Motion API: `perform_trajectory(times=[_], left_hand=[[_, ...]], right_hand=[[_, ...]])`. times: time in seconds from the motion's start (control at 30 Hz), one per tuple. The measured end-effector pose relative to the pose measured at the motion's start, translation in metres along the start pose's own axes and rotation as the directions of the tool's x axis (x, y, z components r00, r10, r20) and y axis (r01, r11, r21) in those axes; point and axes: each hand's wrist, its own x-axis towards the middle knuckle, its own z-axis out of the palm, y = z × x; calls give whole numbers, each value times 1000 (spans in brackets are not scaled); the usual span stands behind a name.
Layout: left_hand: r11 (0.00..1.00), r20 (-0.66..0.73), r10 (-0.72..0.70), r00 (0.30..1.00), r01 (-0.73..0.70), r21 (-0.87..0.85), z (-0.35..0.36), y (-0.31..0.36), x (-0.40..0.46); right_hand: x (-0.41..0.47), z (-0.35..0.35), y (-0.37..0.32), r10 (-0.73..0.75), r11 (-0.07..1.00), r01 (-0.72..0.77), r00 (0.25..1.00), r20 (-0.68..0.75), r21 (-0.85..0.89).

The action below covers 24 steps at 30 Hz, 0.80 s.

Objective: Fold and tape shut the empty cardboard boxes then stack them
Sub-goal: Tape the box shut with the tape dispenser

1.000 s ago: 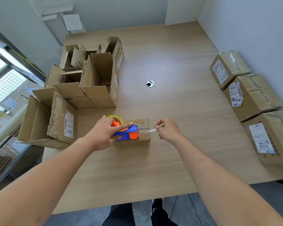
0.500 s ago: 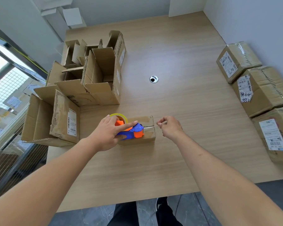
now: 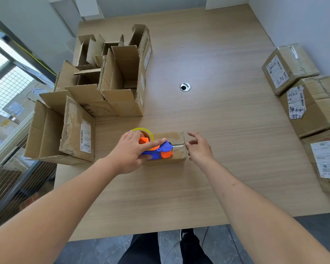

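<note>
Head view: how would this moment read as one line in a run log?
step: taping small box | left hand: grips tape dispenser on box | right hand: open beside box end

A packing or shipping room in an office: a long wooden table (image 3: 208, 54) with a cable grommet (image 3: 185, 86), open cardboard boxes (image 3: 120, 82) piled at one side, taped parcels with shipping labels (image 3: 291, 69) against the wall.

tabletop (image 3: 217, 168): light wood, round cable hole (image 3: 185, 86) mid-surface | near centre: small closed box (image 3: 176, 149) lay flat | far left: cluster of open boxes (image 3: 111, 77), another open box (image 3: 61, 130) nearer the edge | right edge: three taped boxes (image 3: 311, 103) in a row
</note>
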Motion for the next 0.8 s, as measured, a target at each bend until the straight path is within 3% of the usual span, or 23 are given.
perform_trajectory(times=[0.13, 0.23, 0.37, 0.8], left_hand=[[1000, 2, 9, 1000, -9, 9, -1, 1, 0], [1000, 6, 15, 1000, -15, 22, -2, 2, -1], [999, 26, 11, 1000, -12, 39, -3, 2, 1], [996, 140, 46, 989, -56, 72, -38, -6, 12]], right_hand=[[-16, 17, -8, -134, 984, 135, 991, -19, 116], [-29, 28, -7, -180, 960, 156, 980, 85, 233], [-29, 40, -2, -184, 947, 167, 982, 35, 275], [-28, 41, 0, -196, 965, 199, 980, -36, 173]])
